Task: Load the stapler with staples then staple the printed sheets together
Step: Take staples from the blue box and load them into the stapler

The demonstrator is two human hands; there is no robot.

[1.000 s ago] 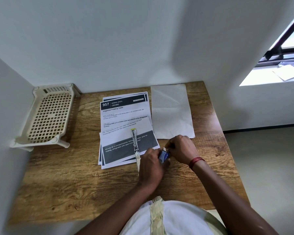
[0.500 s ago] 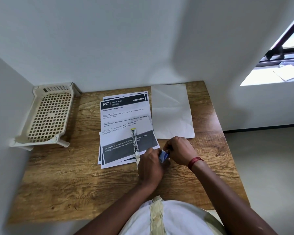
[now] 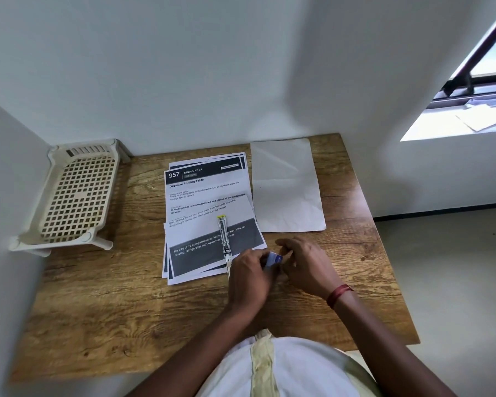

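Note:
A slim metal stapler, swung open with a yellow tip, lies lengthwise on a loose stack of printed sheets at the middle of the wooden table. Its near end is hidden under my left hand. My left hand grips a small blue staple box just right of the stapler. My right hand has its fingers curled at the box's right end and seems to pinch it. No staples are visible.
A blank white sheet lies to the right of the printed stack. A cream plastic lattice tray stands at the back left corner against the walls. The table's right edge drops to the floor.
My right hand has shifted slightly to the right at the end of the blue box. Stapler and sheets have not moved.

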